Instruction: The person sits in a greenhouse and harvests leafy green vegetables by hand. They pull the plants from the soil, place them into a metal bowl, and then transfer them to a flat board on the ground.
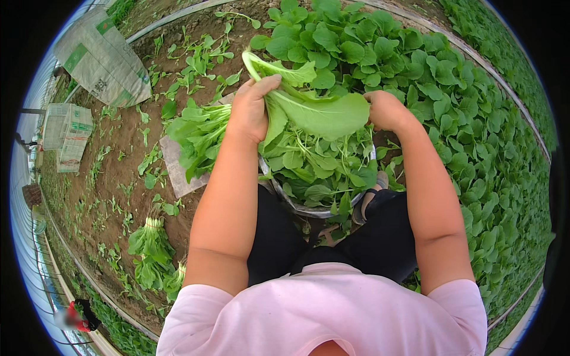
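Observation:
My left hand is closed around the pale stems of a leafy green plant, whose broad leaves spread to the right. My right hand is at the tip of the largest leaf; its fingertips are partly hidden, so its hold is unclear. Below both hands, a round container between my legs is heaped with loose green leaves. Left of it, a pile of leafy greens lies on a flat grey board, partly behind my left forearm.
Dense leafy plants grow on the right. Tied bunches of greens lie on soil at lower left. A woven sack and a box-shaped bag are at upper left. Another person is at far lower left.

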Action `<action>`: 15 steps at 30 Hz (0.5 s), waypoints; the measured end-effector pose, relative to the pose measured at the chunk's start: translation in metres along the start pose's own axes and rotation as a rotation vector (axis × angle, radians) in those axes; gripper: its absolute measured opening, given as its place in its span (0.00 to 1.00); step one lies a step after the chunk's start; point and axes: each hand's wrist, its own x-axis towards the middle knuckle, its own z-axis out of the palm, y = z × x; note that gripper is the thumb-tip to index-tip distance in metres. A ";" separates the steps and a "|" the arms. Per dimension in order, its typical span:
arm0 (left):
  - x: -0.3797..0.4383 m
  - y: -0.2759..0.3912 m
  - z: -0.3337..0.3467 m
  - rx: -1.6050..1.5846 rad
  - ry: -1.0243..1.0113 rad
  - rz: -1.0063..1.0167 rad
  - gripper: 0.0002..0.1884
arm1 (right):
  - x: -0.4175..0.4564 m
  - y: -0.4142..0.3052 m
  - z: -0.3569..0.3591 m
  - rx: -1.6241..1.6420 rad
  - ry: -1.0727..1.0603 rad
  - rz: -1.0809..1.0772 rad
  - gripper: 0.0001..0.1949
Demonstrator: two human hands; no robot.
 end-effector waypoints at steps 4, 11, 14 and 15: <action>0.019 0.000 -0.027 -0.191 0.048 -0.040 0.23 | 0.008 -0.002 0.004 0.129 0.196 -0.086 0.13; 0.018 0.000 -0.020 -0.494 -0.066 -0.156 0.29 | 0.003 0.005 0.012 0.196 0.237 -0.233 0.08; 0.017 -0.003 -0.026 -0.460 -0.093 -0.129 0.28 | -0.007 -0.012 0.008 0.347 0.155 -0.085 0.08; 0.017 -0.003 -0.026 -0.420 -0.080 -0.110 0.28 | -0.008 -0.012 0.007 0.343 0.183 -0.096 0.09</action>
